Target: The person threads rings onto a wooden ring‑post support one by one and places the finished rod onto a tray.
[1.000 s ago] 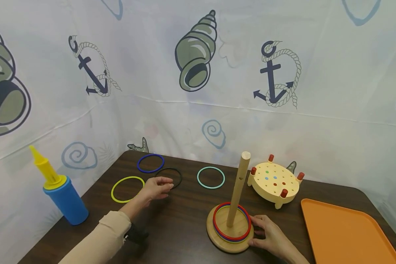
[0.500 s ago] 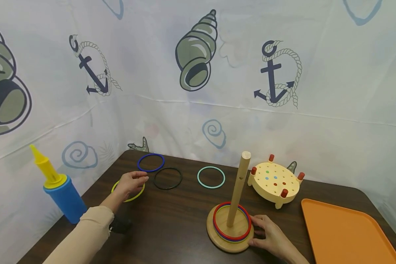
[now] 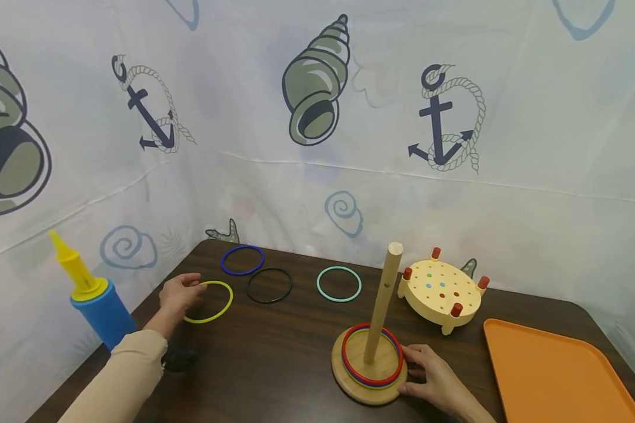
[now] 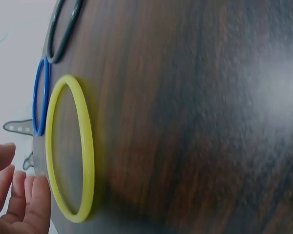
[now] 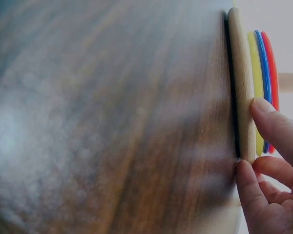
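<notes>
in the left part of the head view, the left hand (image 3: 177,296) holds nothing, its fingers loosely bent just beside a yellow ring (image 4: 88,161) that lies flat on the dark table (image 3: 275,358); whether they touch it i cannot tell. right of centre in the lower part, the right hand (image 3: 431,376) grips the edge of a round wooden base (image 3: 367,396), from which a wooden peg (image 3: 383,302) stands up. around the peg, stacked on the base, are a lower yellow ring (image 5: 255,68), a middle blue ring (image 5: 265,68) and, on top, a red ring (image 5: 272,68). left of centre a far blue ring (image 3: 222,262) lies just beside a black ring (image 3: 267,302), and a turquoise ring (image 3: 339,301) lies near mid-frame. right of the peg sits a cream pegboard (image 3: 441,291), with an orange tray (image 3: 555,376) at lower right and a blue pump (image 3: 103,314) at lower left
</notes>
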A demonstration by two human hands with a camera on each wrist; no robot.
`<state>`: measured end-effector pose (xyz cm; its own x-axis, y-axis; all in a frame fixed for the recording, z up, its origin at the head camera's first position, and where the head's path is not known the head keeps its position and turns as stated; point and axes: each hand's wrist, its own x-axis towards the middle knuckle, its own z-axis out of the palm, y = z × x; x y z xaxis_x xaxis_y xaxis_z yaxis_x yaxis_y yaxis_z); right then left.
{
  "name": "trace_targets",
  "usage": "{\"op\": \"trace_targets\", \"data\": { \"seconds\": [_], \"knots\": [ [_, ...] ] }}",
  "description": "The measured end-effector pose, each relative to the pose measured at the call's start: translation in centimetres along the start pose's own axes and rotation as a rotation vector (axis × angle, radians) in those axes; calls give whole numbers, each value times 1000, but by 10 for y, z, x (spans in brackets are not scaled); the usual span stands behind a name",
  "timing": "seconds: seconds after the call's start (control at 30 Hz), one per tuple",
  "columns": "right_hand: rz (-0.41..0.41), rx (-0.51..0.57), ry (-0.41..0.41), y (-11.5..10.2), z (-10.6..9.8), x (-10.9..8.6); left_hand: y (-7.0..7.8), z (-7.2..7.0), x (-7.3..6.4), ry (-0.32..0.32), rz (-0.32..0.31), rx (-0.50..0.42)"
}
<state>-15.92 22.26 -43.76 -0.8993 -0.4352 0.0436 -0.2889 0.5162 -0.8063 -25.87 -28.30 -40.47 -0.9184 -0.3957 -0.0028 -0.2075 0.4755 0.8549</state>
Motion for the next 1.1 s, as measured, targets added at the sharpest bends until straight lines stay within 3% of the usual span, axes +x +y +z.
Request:
{"op": "trace_targets", "data": {
  "seconds": [0.23, 0.7, 1.1],
  "knots": [
    [21, 19, -8, -1, -1, 0, -6, -4, 1, 78, -42, 84],
    [43, 31, -26, -1, -2, 1, -20, -6, 2, 110, -48, 138],
    [36, 21, -29, 0, -2, 2, -24, -7, -2, 68, -34, 205]
  ]
}}
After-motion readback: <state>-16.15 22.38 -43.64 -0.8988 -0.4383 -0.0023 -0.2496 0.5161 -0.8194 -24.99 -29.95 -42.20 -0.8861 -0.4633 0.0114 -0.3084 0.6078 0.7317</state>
